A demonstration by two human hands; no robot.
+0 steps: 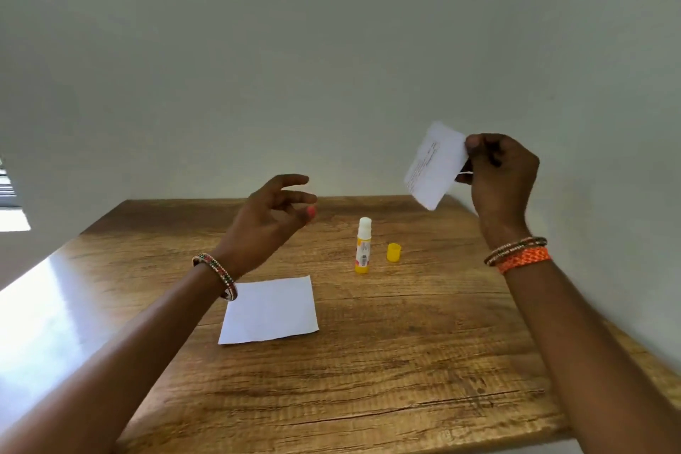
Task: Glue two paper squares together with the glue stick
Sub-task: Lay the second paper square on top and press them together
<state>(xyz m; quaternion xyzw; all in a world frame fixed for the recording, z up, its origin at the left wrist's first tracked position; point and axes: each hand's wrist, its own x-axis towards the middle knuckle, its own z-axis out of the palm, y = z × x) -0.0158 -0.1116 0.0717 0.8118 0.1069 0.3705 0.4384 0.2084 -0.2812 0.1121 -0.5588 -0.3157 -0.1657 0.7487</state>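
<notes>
Right hand (497, 173) pinching raised paper (436, 166), left hand (272, 217) loose above worktop (405, 361), second paper (271, 310) flat, uncapped glue stick (363, 245) upright

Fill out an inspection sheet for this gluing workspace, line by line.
Surface: wooden table, glare at its left edge.
Job's things: one paper square flat on the table; second paper square held in the air, faint print on it; glue stick upright, uncapped; yellow cap beside it.
Clutter: nothing seen.
Grippers: left hand open above the table, holding nothing; right hand pinches the raised square.
Cables: nothing seen.
Surroundings: plain pale wall behind the table; bangles on both wrists.
</notes>
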